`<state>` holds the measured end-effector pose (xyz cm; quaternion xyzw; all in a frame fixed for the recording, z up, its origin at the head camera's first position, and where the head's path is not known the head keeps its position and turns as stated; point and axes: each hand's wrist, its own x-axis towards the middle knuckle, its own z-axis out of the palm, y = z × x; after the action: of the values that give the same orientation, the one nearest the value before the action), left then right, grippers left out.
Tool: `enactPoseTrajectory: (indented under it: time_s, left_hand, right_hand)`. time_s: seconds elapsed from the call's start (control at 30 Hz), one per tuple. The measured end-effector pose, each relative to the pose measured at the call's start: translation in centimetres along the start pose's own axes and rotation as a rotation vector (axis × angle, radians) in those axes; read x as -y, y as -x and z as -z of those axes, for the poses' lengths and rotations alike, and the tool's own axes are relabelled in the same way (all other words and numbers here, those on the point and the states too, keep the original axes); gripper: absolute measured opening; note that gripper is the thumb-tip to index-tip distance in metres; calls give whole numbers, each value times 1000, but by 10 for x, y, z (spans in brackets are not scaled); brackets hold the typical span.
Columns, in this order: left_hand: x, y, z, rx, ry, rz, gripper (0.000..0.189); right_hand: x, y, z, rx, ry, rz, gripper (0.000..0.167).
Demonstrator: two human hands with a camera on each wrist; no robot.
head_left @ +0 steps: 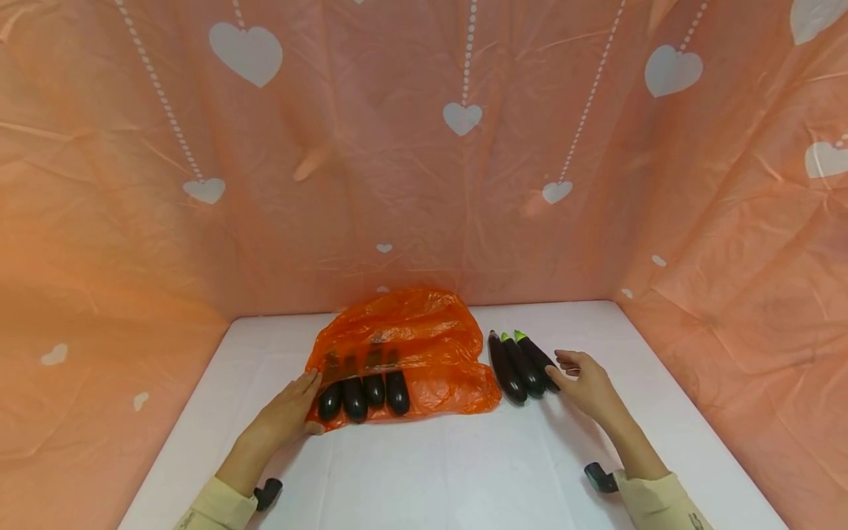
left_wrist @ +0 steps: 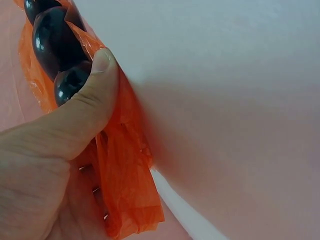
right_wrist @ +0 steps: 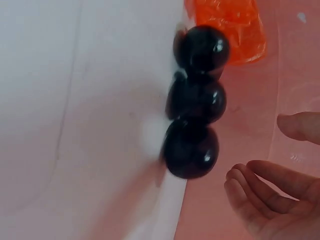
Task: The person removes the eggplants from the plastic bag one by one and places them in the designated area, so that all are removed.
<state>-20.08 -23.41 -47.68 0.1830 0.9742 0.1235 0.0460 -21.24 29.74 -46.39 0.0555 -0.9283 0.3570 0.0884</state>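
An orange plastic bag (head_left: 437, 394) lies spread on the table, with several dark eggplants (head_left: 355, 405) whose rounded ends show at its open front and whose stem ends are seen through the film. My left hand (head_left: 286, 416) is at the bag's left edge. In the left wrist view, the bag's edge (left_wrist: 127, 190) runs between my thumb and fingers, the thumb beside an eggplant (left_wrist: 72, 82). Right of the bag, three eggplants (head_left: 526, 366) lie side by side, green caps away from me. My right hand (head_left: 588, 386) hovers beside the rightmost eggplant (right_wrist: 192, 147), fingers loosely bent, holding nothing.
A white-covered table (head_left: 437, 478) carries everything. Pinkish-orange sheeting (head_left: 371, 184) with white hearts hangs behind it and along both sides. A dark device (head_left: 268, 493) sits at the left wrist, and another (head_left: 599, 478) at the right wrist.
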Motion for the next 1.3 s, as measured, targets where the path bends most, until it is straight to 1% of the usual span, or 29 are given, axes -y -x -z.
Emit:
enactPoseTrajectory:
  time_s: [0.23, 0.4, 0.5, 0.6, 0.7, 0.9, 0.97, 1.2, 1.3]
  left_hand:
    - [-1, 0, 1, 5, 13, 9, 98]
    - [-1, -1, 0, 7, 20, 15, 97]
    - [-1, -1, 0, 2, 7, 7, 97]
    - [0, -1, -1, -1, 0, 1, 97]
    - [0, -2, -1, 6, 6, 9, 97]
    - [2, -3, -2, 1, -9, -3, 98]
    - [2, -3, -3, 1, -11, -5, 98]
    - [2, -3, -2, 8, -1, 6, 98]
    - [2, -3, -2, 11, -1, 10, 98]
  right_hand:
    - [17, 1, -12, 1, -57, 38, 46]
    - [32, 1, -28, 49, -86, 46, 45]
    - [41, -1, -39, 75, -112, 61, 44]
    - [49, -1, -49, 86, -135, 84, 41]
    - [55, -1, -57, 98, -155, 98, 40]
    - [68, 2, -73, 126, -187, 155, 35]
    - [73, 3, -77, 133, -179, 178, 34]
    - [88, 5, -92, 177, -199, 285, 34]
    - [94, 4, -98, 204, -203, 292, 35]
